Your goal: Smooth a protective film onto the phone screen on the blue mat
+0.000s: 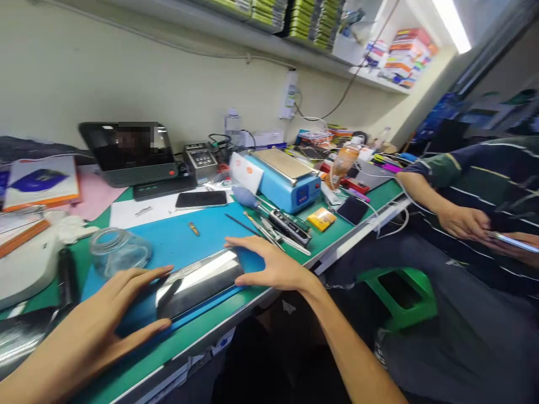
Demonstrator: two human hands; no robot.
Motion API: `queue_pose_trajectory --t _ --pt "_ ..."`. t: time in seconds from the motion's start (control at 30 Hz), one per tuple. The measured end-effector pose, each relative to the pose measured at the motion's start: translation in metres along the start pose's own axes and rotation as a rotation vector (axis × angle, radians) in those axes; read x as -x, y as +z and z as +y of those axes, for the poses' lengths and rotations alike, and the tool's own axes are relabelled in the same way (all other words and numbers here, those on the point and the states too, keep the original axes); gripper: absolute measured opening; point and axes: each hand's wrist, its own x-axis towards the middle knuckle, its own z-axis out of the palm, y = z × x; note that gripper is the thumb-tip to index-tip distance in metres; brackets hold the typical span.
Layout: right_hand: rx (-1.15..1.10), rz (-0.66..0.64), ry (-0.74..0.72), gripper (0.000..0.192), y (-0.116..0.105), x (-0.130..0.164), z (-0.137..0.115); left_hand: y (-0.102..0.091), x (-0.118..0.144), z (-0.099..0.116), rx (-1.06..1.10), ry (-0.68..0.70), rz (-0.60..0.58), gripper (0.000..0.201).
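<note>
A dark glossy smartphone (200, 289), bright with reflections, lies on the blue mat (168, 235) near the bench's front edge. My left hand (113, 314) grips its left end, fingers along the far side and thumb at the near side. At the opposite end, my right hand (273, 264) holds it the same way between thumb and fingers. A clear glass jar (120, 252) stands just beyond my left hand. Past my right hand lie tweezers (267, 230), a thin dark stick and a black electric screwdriver (290, 227). A small brownish piece (193, 228) rests on the mat.
A blue heating plate machine (290, 185), a blower bulb (244, 196) and a yellow packet (321, 219) stand to the right. Another black phone (201, 199) lies behind. A screen device (130, 151) stands at the wall. A co-worker (475, 213) holds a phone beside a green stool (404, 297).
</note>
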Motion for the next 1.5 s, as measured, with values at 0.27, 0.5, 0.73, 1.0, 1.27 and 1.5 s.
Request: queue_pose_trajectory --t 0.27,0.5,0.73,1.0,1.27,1.5 --pt "-0.038 -0.009 0.170 0.082 -0.004 -0.001 -0.009 -0.009 -0.006 0.013 0.056 -0.060 -0.131 0.066" --pt "-0.052 -0.015 0.164 0.085 -0.004 -0.003 -0.007 -0.015 -0.010 0.017 0.099 -0.070 -0.130 0.063" --pt "-0.031 -0.004 0.180 0.079 -0.003 -0.005 -0.012 -0.023 -0.011 0.015 -0.042 0.160 -0.031 0.042" --pt "-0.032 0.005 0.195 0.073 -0.003 -0.006 -0.016 -0.024 -0.013 0.012 -0.146 0.244 0.014 0.045" --pt "-0.008 -0.001 0.213 0.070 -0.004 -0.007 -0.016 -0.026 -0.012 0.010 -0.180 0.283 0.002 0.043" --pt "0.021 -0.018 0.197 0.066 -0.005 -0.008 -0.013 -0.026 -0.012 0.012 -0.166 0.282 0.006 0.042"
